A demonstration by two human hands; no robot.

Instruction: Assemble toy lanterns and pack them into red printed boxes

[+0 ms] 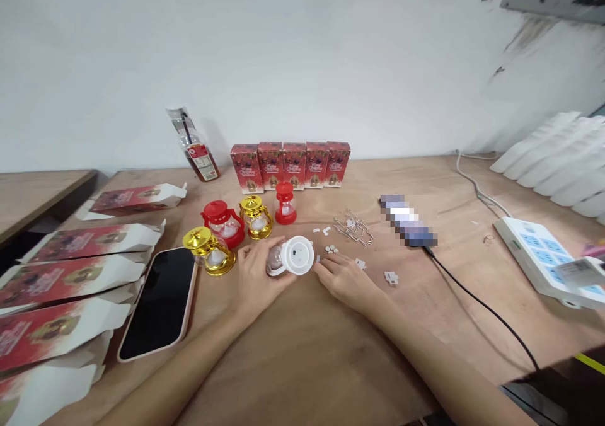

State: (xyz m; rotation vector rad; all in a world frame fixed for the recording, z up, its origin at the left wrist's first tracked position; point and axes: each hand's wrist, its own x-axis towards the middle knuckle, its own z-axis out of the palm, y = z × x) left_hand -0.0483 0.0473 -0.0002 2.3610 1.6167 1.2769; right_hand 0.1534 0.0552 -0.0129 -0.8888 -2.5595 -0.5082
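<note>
My left hand (259, 273) is wrapped round a small white lantern (299, 255), tipped so that its round base faces me. A dark opening shows in that base. Just right of it, my right hand (344, 275) rests low over the table with its fingers bent together; whatever is between the fingertips is hidden. Several button batteries (331, 249) lie right beyond those fingers. Small white plastic pieces (391, 278) and a heap of bent wire handles (354, 228) are scattered farther out. Beyond my left hand stand gold lanterns (256, 217) and red lanterns (285, 204).
Red printed boxes (293, 165) stand in a row near the wall. Opened boxes (66, 273) and a phone (159, 303) lie at left. A bottle (202, 159) stands behind. At right are a cabled phone (407, 221), a power strip (543, 256) and white wrapped items (553, 161).
</note>
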